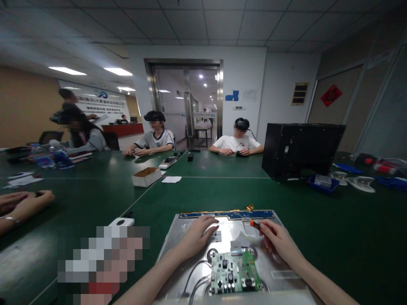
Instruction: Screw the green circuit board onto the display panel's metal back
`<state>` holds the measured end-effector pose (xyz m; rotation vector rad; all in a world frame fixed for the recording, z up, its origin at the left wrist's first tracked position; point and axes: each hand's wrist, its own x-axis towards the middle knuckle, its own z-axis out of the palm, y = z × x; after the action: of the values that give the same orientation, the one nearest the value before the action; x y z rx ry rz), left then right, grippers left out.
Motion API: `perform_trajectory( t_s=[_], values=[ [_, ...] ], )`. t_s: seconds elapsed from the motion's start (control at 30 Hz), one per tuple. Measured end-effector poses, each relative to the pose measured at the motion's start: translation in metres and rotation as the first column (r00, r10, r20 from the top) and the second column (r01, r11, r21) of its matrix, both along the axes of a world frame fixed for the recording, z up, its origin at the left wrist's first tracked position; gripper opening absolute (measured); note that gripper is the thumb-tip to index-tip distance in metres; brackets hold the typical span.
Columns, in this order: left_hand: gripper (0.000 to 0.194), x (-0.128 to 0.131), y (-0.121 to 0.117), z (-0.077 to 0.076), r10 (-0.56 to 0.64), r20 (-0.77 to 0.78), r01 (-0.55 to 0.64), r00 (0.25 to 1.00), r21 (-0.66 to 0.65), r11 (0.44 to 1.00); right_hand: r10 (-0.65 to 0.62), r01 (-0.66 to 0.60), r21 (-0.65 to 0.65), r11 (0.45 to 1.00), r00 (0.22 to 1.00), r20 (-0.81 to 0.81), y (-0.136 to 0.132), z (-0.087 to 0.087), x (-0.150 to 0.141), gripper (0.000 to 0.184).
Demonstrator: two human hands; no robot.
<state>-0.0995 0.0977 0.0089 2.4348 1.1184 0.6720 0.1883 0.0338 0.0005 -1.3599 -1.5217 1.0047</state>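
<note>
A silver metal panel lies flat on the green table in front of me, with a green circuit board screwed near its lower middle and a blue strip board along its far edge. My left hand rests on the panel's upper middle, fingers curled down against the metal. My right hand is closed around a small orange-handled screwdriver, its tip pointing left over the panel's upper part. Black wires run from the circuit board toward the near edge.
A black computer case stands at the right, a blue tray beside it. A small cardboard box sits mid-table. Another person's hands rest at the left edge. Three more people sit along the far side. A white device lies near my left arm.
</note>
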Motion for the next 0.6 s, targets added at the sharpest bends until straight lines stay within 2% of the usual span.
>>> perform_trajectory(
  t_s=[0.23, 0.43, 0.6],
  values=[
    [0.028, -0.008, 0.006, 0.002, -0.022, -0.056, 0.024, 0.998, 0.042, 0.999, -0.017, 0.018, 0.01, 1.0, 0.999, -0.046, 0.007, -0.009, -0.012, 0.059],
    [0.017, -0.008, 0.001, 0.01, 0.0, -0.073, 0.003, 0.997, 0.036, 0.999, -0.005, 0.006, 0.022, 1.0, 0.998, -0.065, 0.008, -0.016, -0.015, 0.053],
    [0.015, -0.006, 0.004, 0.003, 0.058, -0.077, -0.057, 0.995, 0.026, 0.998, -0.015, 0.017, 0.019, 1.0, 0.998, -0.065, 0.011, -0.017, -0.017, 0.054]
  ],
)
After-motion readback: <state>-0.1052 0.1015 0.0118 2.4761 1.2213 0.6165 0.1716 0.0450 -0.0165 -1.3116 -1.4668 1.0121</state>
